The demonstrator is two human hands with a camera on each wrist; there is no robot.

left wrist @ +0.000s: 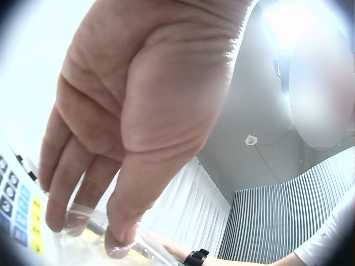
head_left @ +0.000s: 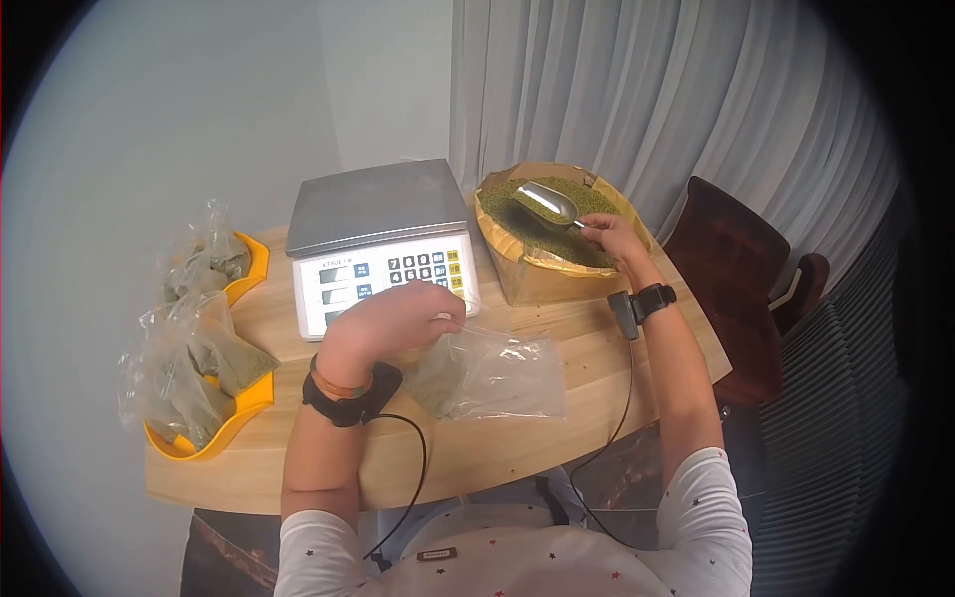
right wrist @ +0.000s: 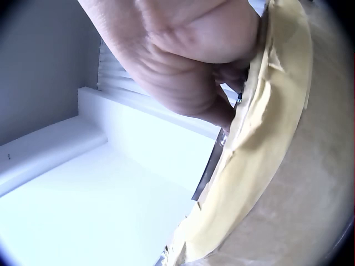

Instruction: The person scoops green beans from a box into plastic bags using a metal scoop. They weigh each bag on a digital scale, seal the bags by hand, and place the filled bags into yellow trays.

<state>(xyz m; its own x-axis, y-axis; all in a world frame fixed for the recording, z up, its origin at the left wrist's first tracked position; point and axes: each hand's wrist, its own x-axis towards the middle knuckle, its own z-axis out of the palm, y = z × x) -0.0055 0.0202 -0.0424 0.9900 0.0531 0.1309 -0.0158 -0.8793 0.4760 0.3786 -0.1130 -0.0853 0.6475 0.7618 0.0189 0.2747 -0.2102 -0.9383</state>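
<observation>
My right hand [head_left: 614, 239] grips the handle of a metal scoop [head_left: 550, 202] over small green grains [head_left: 587, 199] in a box lined with yellowish paper [head_left: 572, 265]. Some grains lie in the scoop. In the right wrist view, the box wall hides most of the scoop [right wrist: 209, 166]. With thumb and fingers my left hand [head_left: 398, 318] pinches the top edge of a clear plastic bag [head_left: 512, 378], which lies on the table in front of the scale. Greenish contents show at its left end. The left wrist view shows the bag film [left wrist: 83, 249] between thumb and fingers.
A weighing scale [head_left: 373, 204] with a flat metal plate and keypad stands just beyond the left hand. At the left, yellow trays [head_left: 261, 398] hold filled clear bags [head_left: 194, 373]. Cables hang from both wrists. A dark red chair [head_left: 721, 259] stands to the right.
</observation>
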